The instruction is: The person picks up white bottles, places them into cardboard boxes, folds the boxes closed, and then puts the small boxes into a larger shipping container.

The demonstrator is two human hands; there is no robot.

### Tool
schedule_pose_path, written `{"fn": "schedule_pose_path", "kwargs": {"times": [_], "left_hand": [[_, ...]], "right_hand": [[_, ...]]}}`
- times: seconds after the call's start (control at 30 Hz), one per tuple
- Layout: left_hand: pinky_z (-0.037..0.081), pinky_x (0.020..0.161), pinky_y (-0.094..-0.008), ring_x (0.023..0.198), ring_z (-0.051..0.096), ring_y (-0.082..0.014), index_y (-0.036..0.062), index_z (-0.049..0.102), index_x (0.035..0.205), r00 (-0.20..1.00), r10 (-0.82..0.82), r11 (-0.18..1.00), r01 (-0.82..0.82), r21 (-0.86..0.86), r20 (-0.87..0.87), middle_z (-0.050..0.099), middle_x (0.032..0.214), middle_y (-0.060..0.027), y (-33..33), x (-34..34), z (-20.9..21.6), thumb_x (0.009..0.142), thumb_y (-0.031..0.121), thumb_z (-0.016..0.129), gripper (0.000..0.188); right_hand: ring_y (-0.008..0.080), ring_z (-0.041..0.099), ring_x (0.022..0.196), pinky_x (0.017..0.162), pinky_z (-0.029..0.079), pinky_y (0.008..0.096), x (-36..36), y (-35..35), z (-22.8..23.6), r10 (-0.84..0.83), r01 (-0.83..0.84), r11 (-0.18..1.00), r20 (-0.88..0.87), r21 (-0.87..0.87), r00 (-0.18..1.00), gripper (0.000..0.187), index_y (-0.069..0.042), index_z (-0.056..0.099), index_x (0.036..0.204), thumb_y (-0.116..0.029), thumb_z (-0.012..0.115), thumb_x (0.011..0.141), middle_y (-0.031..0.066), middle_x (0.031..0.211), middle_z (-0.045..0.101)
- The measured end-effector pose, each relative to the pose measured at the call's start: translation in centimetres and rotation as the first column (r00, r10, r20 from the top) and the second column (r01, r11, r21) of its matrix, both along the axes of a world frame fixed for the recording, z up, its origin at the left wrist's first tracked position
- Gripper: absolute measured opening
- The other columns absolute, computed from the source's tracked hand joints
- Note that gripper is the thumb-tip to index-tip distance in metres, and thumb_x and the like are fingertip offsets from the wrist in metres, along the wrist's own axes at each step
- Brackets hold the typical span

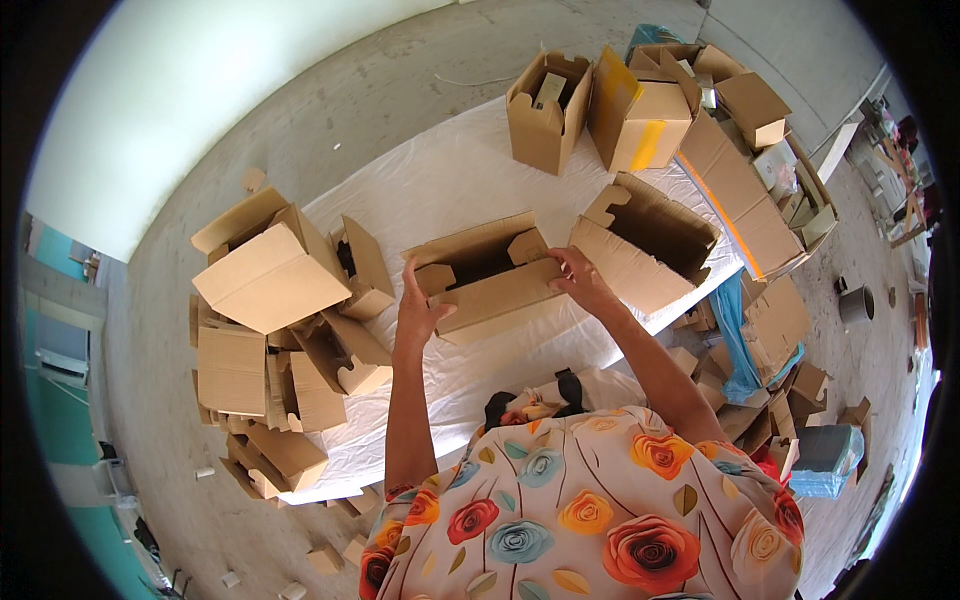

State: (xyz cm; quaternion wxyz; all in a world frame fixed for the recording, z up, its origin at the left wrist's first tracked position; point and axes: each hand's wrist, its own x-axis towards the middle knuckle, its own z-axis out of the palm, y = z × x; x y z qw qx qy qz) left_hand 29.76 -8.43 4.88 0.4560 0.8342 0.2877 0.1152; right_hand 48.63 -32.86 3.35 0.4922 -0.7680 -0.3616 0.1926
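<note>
Right in front of the person (pixel 600 490), over the white-covered tabletop (pixel 430 185), an open cardboard box (pixel 500 300) is gripped at opposite ends by the left hand (pixel 418 311) and the right hand (pixel 584 281), I'd guess because a two-sided hold keeps it square and steady.

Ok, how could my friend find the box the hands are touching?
Find the big white sheet. Near its middle is a long, open cardboard box, with the left hand at one end and the right hand at the other. No neighbouring box has hands on it.
</note>
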Motion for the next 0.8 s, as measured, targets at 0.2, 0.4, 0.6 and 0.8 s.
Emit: {"fn": "schedule_pose_path", "kwargs": {"times": [0.2, 0.4, 0.6, 0.8], "left_hand": [[0.028, 0.104, -0.0434, 0.125, 0.028, -0.0404, 0.0054, 0.012, 0.140, 0.990, 0.032, 0.918, -0.084, 0.387, 0.138, 0.025, 0.135, -0.0248, -0.9, -0.1, -0.5, 0.056, 0.009, 0.080, 0.108], [0.033, 0.099, -0.0430, 0.119, 0.034, -0.0412, 0.0039, 0.024, 0.134, 0.979, 0.018, 0.954, -0.077, 0.288, 0.201, 0.034, 0.128, -0.0255, -0.8, -0.9, -1.3, 0.064, 0.010, 0.074, 0.087], [0.039, 0.093, -0.0408, 0.111, 0.044, -0.0369, 0.0036, 0.034, 0.131, 0.985, 0.034, 0.953, -0.084, 0.293, 0.171, 0.046, 0.119, -0.0215, -3.0, -2.4, -2.0, 0.079, 0.010, 0.060, 0.059], [0.040, 0.092, -0.0407, 0.109, 0.046, -0.0368, 0.0057, 0.033, 0.134, 0.981, 0.073, 0.956, -0.120, 0.266, 0.181, 0.049, 0.117, -0.0199, -4.0, -2.5, -3.0, 0.082, 0.010, 0.059, 0.058]], "right_hand": [[0.0226, 0.052, 0.093, 0.080, 0.046, 0.0307, 0.1, 0.1, -0.7, 0.005, -0.005, 1.000, 0.028, 0.000, 1.000, 0.051, -0.005, 0.052, 0.116, -0.001, 0.065, 0.068, 0.0106, 0.101, 0.051], [0.0268, 0.051, 0.097, 0.081, 0.046, 0.0332, -0.3, 0.2, -2.4, -0.083, 0.084, 0.996, 0.052, -0.007, 0.995, 0.060, -0.005, 0.041, 0.126, -0.008, 0.068, 0.072, 0.0162, 0.106, 0.048], [0.0330, 0.051, 0.105, 0.083, 0.050, 0.0364, -1.5, -0.9, -1.2, -0.209, 0.027, 0.955, -0.606, -0.295, 0.768, 0.074, -0.007, 0.024, 0.137, -0.047, 0.057, 0.084, 0.0176, 0.128, 0.038], [0.0246, 0.052, 0.106, 0.086, 0.051, 0.0364, -3.0, 0.2, -2.6, 0.025, 0.146, 0.981, -0.820, 0.131, 0.571, 0.065, -0.007, 0.026, 0.136, -0.048, 0.046, 0.089, 0.0120, 0.126, 0.042]]}}
